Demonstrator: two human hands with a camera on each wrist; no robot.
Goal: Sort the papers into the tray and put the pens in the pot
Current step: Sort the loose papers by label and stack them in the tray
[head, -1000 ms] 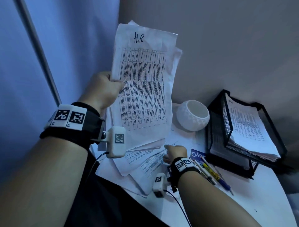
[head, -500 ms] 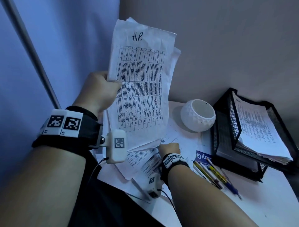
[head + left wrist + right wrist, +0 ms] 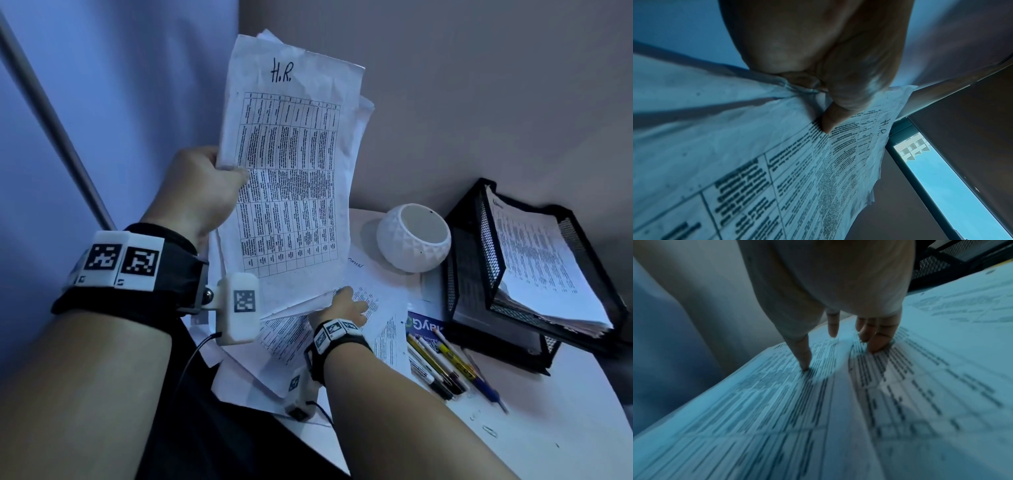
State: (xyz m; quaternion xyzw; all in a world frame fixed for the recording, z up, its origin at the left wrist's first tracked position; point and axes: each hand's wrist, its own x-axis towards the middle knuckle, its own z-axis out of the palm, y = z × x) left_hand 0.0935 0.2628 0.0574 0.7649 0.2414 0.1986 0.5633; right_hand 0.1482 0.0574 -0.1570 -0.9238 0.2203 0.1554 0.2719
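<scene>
Left hand (image 3: 202, 192) grips sheaf of papers (image 3: 291, 178) upright above tabletop (image 3: 548, 428) (top sheet marked "H.R."). Right hand (image 3: 347, 306) flat, fingers (image 3: 877, 340) straight, pressing loose sheets (image 3: 383, 308). Pens (image 3: 442, 366) lie beside black mesh tray (image 3: 479, 301); white pot (image 3: 414, 238) near tray.

Crumpled matt paper sheets (image 3: 291, 178), black metal mesh tray (image 3: 486, 240), faceted matt white pot (image 3: 411, 250).
</scene>
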